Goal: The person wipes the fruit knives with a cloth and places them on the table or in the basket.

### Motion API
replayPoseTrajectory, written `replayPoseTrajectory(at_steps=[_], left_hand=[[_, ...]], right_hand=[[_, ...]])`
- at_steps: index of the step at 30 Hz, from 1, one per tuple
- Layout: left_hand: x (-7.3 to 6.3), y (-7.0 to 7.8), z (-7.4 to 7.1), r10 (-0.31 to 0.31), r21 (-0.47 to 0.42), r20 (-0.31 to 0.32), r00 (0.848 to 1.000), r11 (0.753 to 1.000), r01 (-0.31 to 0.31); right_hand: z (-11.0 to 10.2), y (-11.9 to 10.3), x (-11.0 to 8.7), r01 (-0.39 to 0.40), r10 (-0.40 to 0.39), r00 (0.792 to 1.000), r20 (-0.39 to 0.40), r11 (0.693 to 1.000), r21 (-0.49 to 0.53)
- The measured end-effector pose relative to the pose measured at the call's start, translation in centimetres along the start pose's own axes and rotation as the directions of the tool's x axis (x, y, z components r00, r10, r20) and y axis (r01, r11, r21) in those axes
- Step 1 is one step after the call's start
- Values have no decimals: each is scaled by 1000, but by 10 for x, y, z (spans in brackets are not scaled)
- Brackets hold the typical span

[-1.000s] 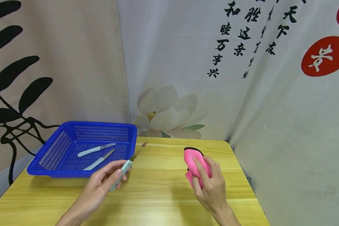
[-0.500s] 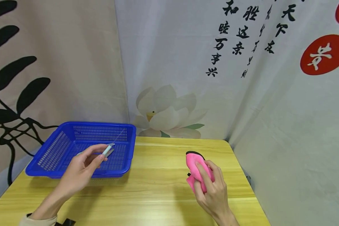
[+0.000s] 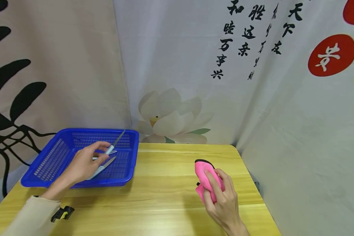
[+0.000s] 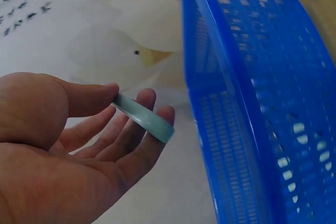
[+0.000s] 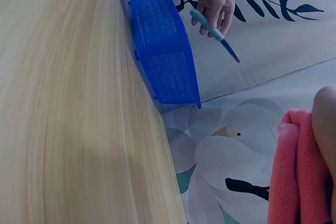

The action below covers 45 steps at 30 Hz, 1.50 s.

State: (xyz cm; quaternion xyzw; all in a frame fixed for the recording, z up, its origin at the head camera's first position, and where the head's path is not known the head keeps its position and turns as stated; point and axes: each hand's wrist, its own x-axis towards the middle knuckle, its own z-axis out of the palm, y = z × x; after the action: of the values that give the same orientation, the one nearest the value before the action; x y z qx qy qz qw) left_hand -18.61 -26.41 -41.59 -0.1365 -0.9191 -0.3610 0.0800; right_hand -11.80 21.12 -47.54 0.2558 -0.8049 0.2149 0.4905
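My left hand (image 3: 84,162) pinches a small knife by its pale green handle (image 3: 109,149), above the blue basket (image 3: 42,160). The blade of this knife (image 3: 119,137) points up and away. In the left wrist view the handle (image 4: 144,116) lies between thumb and fingers, beside the basket wall (image 4: 220,145). Two more knives lie in the basket; the nearer one's blade (image 3: 109,161) shows, and my hand partly hides both. My right hand (image 3: 224,200) grips a folded pink cloth (image 3: 205,173) with black edging, held over the right half of the table.
The wooden table (image 3: 162,196) runs back to a white curtain (image 3: 177,49) with printed characters and a flower. The basket stands at its back left. Another curtain hangs along the right side. A black strap piece (image 3: 63,213) shows at my left sleeve (image 3: 32,214).
My left hand has moved left and forward with the knife, from in front of the basket to over it. The right hand keeps hold of the pink cloth, almost unmoved.
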Motion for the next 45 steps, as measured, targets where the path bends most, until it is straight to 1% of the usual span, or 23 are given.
replayPoseTrajectory(at_steps=[6, 9, 11, 15, 18, 20, 23, 25, 27, 29, 31, 34, 37, 40, 44, 45], left_hand=[[20, -16, -2, -34, 57, 82, 996, 998, 29], [27, -22, -3, -50, 71, 103, 993, 997, 43], [29, -25, -3, -66, 79, 113, 991, 995, 57], [29, -28, -4, -81, 106, 109, 991, 992, 70], [25, -25, -3, -75, 108, 90, 993, 992, 66], [23, -22, -1, -67, 103, 71, 995, 993, 60], [18, -15, 0, -57, 84, 46, 997, 995, 53], [14, -12, 1, -38, 74, 22, 999, 997, 36], [9, -7, 3, -9, 59, -13, 1000, 998, 9], [4, -1, 5, 38, 55, -62, 997, 998, -35], [-1, 4, 8, 98, 62, -115, 989, 994, -92], [-10, 12, 12, 178, 77, -177, 968, 983, -166], [-19, 21, 16, 230, 78, -204, 952, 973, -218], [-27, 32, 23, 276, 73, -200, 940, 961, -267], [-37, 47, 35, 352, 102, -194, 916, 936, -338], [-39, 50, 39, 368, 107, -197, 909, 929, -353]], right_hand=[[-2, 0, -2, -8, 8, 1000, 6, 1000, -3], [-3, 0, -3, -10, 10, 1000, 9, 1000, -4], [-4, 0, -4, -15, 15, 1000, 13, 1000, -1], [-6, 1, -6, -35, 35, 999, 30, 999, 9], [-8, 1, -7, -51, 50, 997, 55, 999, 16], [-10, 1, -9, -59, 57, 995, 85, 998, 23], [-14, 0, -13, -57, 53, 986, 161, 998, 24], [-17, -2, -17, -45, 38, 974, 225, 999, 24], [-19, -4, -23, -22, 17, 956, 292, 1000, 17], [-21, -6, -29, 9, -14, 937, 348, 1000, 18], [-22, -7, -35, 47, -46, 915, 401, 999, 9], [-22, -7, -43, 103, -83, 879, 469, 994, -18], [-23, -7, -50, 130, -84, 851, 518, 990, -53], [-23, -7, -57, 115, -51, 825, 562, 990, -79], [-22, -12, -63, 32, 33, 781, 624, 995, -93], [-22, -13, -64, 6, 55, 773, 632, 996, -93]])
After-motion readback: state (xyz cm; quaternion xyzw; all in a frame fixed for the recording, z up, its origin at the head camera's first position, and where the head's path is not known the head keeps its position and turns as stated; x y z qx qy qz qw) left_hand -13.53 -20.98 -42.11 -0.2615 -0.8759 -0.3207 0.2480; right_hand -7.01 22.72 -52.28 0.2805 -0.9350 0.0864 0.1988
